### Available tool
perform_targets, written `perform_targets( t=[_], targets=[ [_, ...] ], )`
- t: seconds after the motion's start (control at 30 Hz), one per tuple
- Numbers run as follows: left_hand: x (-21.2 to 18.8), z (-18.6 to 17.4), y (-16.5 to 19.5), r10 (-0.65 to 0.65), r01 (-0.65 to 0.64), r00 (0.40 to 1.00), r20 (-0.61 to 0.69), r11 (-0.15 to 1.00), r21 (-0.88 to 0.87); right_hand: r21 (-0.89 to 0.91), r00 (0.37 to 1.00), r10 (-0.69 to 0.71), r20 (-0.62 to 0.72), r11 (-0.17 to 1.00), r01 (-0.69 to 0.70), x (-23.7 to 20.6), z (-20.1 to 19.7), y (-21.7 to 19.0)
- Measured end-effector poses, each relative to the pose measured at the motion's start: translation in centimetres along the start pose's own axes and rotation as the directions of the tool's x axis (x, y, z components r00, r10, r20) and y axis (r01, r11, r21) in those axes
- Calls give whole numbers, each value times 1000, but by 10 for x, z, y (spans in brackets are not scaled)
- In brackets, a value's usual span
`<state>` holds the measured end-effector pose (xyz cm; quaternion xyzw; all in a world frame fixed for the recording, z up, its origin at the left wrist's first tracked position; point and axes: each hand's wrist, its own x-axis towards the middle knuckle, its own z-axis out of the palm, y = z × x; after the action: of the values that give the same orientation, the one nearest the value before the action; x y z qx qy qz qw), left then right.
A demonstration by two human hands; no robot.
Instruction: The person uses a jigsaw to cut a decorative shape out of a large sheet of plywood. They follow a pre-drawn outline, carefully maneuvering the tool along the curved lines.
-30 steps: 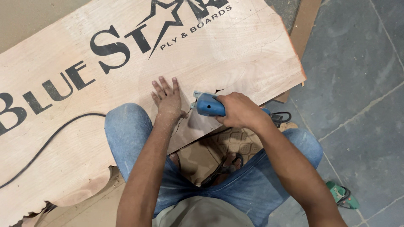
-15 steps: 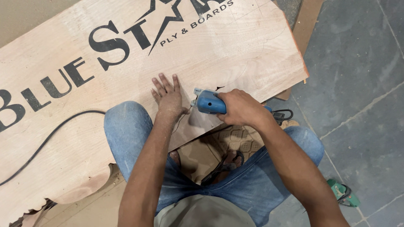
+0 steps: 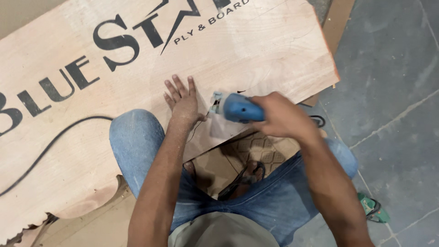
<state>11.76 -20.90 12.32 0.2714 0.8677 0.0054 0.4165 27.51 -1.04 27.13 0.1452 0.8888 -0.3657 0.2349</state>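
Observation:
A large plywood sheet (image 3: 256, 50) with black printed lettering lies on the floor in front of me. My left hand (image 3: 183, 100) is pressed flat on it, fingers spread, just left of the tool. My right hand (image 3: 281, 116) grips a blue handheld power tool (image 3: 235, 107) whose front end sits on the sheet's near edge, beside a cut-out notch. My knees in blue jeans (image 3: 135, 137) straddle the sheet's edge.
A black power cord (image 3: 50, 146) curves across the sheet's left part. The sheet's lower left edge is cut in scallops (image 3: 87, 206). A green object (image 3: 372, 208) lies on the grey tiled floor (image 3: 393, 91) at right. Brown patterned cardboard (image 3: 260, 148) lies under my legs.
The blue tool and my right hand have stayed at the notch with only a slight shift. My left hand remains flat on the sheet.

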Motion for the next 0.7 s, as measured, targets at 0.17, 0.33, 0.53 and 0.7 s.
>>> perform_targets(
  t=[0.17, 0.33, 0.53, 0.7],
  targets=[
    [-1, 3, -5, 11, -11, 1000, -11, 1000, -29, 236, 971, 10, -239, 971, 48, -46, -31, 27],
    [1, 11, -9, 23, -30, 997, -73, 996, -88, 441, 839, 185, -512, 895, 72, -73, -37, 32],
    [8, 15, -4, -6, 6, 997, -78, 1000, 0, 598, 631, 354, -691, 770, 223, -74, -43, 28],
    [2, 13, -1, -2, -1, 997, -79, 1000, -30, 665, 538, 430, -725, 642, 381, -70, -44, 56]
  ],
)
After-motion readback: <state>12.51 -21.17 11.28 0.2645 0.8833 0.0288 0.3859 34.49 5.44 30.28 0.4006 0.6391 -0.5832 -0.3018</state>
